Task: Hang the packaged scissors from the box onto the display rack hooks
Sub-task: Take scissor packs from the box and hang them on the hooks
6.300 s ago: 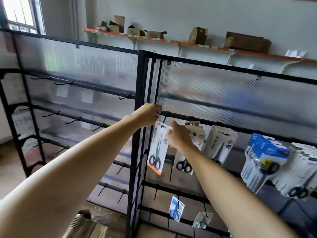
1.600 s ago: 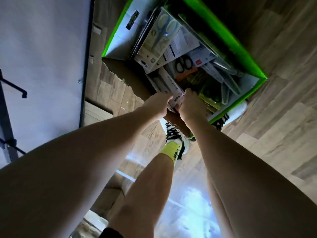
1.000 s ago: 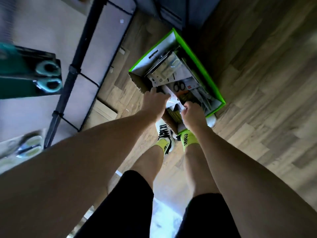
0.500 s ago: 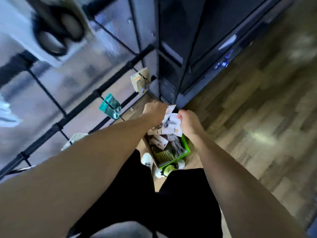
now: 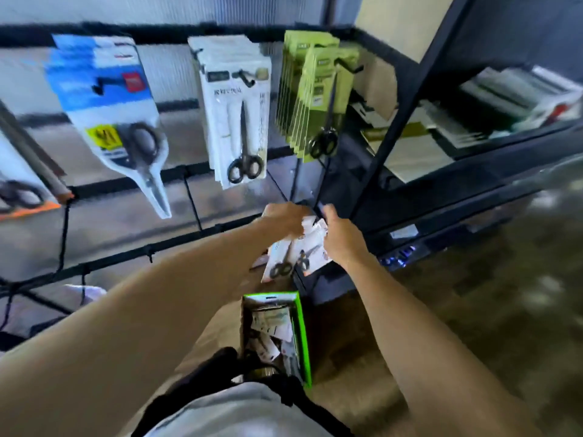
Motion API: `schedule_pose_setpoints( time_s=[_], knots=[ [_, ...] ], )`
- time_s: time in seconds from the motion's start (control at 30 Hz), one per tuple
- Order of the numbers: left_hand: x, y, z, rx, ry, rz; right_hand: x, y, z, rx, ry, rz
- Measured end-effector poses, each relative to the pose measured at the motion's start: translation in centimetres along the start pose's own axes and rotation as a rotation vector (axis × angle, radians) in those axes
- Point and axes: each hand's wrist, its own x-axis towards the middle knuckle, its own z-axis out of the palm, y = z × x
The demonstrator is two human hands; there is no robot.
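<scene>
Pale grey cloth of the person's shirt [image 5: 233, 411] is filling the bottom edge at 6 o'clock, with both bare forearms reaching away from it. Just beyond, on the wood-grain floor [image 5: 473, 310], a green-rimmed cardboard box [image 5: 301, 335] is sitting open, still holding a jumble of white packets whose contents are too blurred to read. Above the box, toward the centre, the left hand [image 5: 284, 220] and the right hand [image 5: 342, 238] are both gripping a small bundle of packaged scissors [image 5: 295, 255]: white cards with black-handled scissors showing, fanning down and to 7 o'clock from the fingers. The left hand is pinching the bundle's top edge from the 10 o'clock side, the right hand is clasping it from 2 o'clock, and the tops of the cards are lying close to a black rack upright [image 5: 318, 197]; whether they are touching it I cannot tell.

Farther off, the display rack [image 5: 176, 238] is carrying hung stock on its hooks. At 11 o'clock a blue-and-white blister pack of grey-handled scissors [image 5: 110, 105] is hanging tilted. At 12 o'clock a stack of white scissor packs [image 5: 236, 108] is hanging from a black hook [image 5: 244, 78]. At 1 o'clock a stack of olive-green scissor packs [image 5: 315, 96] is hanging beside it. At 2 o'clock a dark shelf unit [image 5: 473, 146] is holding blurred flat goods.
</scene>
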Motion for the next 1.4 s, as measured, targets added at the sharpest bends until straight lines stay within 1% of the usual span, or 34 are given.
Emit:
schedule_pose_setpoints(
  time_s=[0.07, 0.13, 0.23, 0.3, 0.5, 0.6, 0.77, 0.87, 0.97, 1.1, 1.17, 1.23, 1.3, 1.37, 1.4],
  knots=[
    [-1.5, -0.2, -1.6, -0.029, 0.012, -0.058, 0.2, -0.4, -1.1, -0.012, 0.036, -0.048],
    [-3.5, -0.4, -2.8, -0.042, 0.039, -0.106, 0.3, -1.1, -2.0, -0.020, 0.007, -0.122],
    [-6.9, -1.3, -4.0, -0.054, 0.143, -0.178, 0.5, -3.0, -2.7, 0.024, -0.033, -0.266],
    [-9.6, -2.5, -4.4, -0.081, 0.205, -0.269, 0.6, -5.2, -3.1, 0.053, -0.030, -0.384],
    [-18.5, -7.0, -5.6, -0.145, 0.332, -0.486, -1.1, -13.4, -2.9, 0.136, -0.090, -0.652],
    [-23.0, -9.9, -6.5, -0.132, 0.415, -0.553, -2.3, -18.1, -3.2, 0.121, -0.095, -0.765],
    [-30.7, -14.8, -7.5, -0.029, 0.497, -0.608, -4.5, -26.5, -3.7, 0.003, -0.028, -0.918],
    [-35.2, -17.8, -8.0, -0.016, 0.535, -0.649, -6.2, -31.4, -4.3, -0.070, 0.033, -0.960],
    [-39.5, -20.8, -8.4, -0.040, 0.546, -0.685, -7.4, -35.7, -4.5, -0.082, 0.090, -0.940],
    [-45.0, -25.3, -9.5, 0.022, 0.570, -0.657, -9.8, -41.4, -4.7, -0.106, 0.084, -0.872],
    [-47.3, -27.3, -10.5, 0.054, 0.588, -0.631, -11.5, -44.1, -5.2, -0.152, 0.087, -0.912],
    [-49.5, -29.1, -11.6, 0.081, 0.605, -0.632, -12.7, -46.6, -5.4, -0.160, 0.127, -1.008],
    [-51.2, -30.5, -12.5, 0.100, 0.636, -0.645, -13.5, -48.7, -5.1, -0.121, 0.134, -1.021],
    [-53.1, -32.0, -13.4, 0.120, 0.678, -0.652, -14.6, -51.0, -5.3, -0.102, 0.194, -1.000],
    [-54.0, -32.8, -13.8, 0.143, 0.701, -0.651, -15.2, -52.2, -5.5, -0.074, 0.196, -1.000]
  ],
)
